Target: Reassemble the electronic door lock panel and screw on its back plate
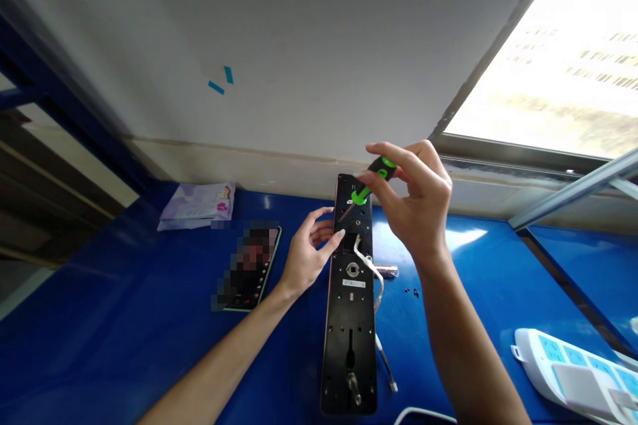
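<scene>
A long black smart door lock panel (351,319) lies lengthwise on the blue table. Screw holes, a square-holed metal ring, a slot and a metal spindle (353,390) show on it. My left hand (310,254) holds its left edge near the upper part, thumb on top and fingers along the side. In my right hand (416,202) is a black and green screwdriver (375,180), tilted, its shaft pointing down and left toward the panel beside my left thumb. Whether the tip touches a screw is unclear. A white cable (369,264) comes out of the panel and hangs over its right side.
Several small dark screws (413,292) lie right of the panel, near a small shiny cylindrical object (387,271). A phone (252,269) lies at left, with a folded printed packet (199,206) behind it. A white power strip (573,372) sits at lower right. A wall (279,106) rises behind.
</scene>
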A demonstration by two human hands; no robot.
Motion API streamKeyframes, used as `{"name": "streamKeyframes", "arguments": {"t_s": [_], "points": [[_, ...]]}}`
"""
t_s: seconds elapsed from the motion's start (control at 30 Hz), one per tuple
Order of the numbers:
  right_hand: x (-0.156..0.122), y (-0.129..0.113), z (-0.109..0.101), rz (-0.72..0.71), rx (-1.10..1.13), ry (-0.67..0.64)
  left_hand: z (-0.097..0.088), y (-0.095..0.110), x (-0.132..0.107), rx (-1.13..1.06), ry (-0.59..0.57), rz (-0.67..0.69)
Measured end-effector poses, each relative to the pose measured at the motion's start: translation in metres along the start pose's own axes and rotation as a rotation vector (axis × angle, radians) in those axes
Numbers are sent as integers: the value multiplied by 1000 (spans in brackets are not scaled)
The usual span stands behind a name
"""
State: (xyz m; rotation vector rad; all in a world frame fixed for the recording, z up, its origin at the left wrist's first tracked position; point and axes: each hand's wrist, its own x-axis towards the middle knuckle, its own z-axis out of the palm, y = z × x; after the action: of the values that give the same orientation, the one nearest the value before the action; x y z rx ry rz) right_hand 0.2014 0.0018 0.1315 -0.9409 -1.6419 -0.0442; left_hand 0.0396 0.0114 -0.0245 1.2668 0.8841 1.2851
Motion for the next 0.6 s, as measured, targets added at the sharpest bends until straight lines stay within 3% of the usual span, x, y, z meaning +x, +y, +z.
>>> {"name": "streamKeyframes", "arguments": {"t_s": [0.13, 0.2, 0.33, 0.5, 0.6], "points": [[0, -1, -1, 2, 177, -212, 0, 0, 0, 17, 5, -1], [0, -2, 0, 7, 176, -180, 0, 1, 0, 11, 5, -1], [-2, 0, 3, -10, -39, 52, 0, 2, 0, -4, 4, 2], [-6, 3, -1, 35, 218, -178, 1, 2, 0, 6, 2, 5], [-6, 1, -1, 36, 196, -111, 1, 3, 0, 4, 7, 6]]}}
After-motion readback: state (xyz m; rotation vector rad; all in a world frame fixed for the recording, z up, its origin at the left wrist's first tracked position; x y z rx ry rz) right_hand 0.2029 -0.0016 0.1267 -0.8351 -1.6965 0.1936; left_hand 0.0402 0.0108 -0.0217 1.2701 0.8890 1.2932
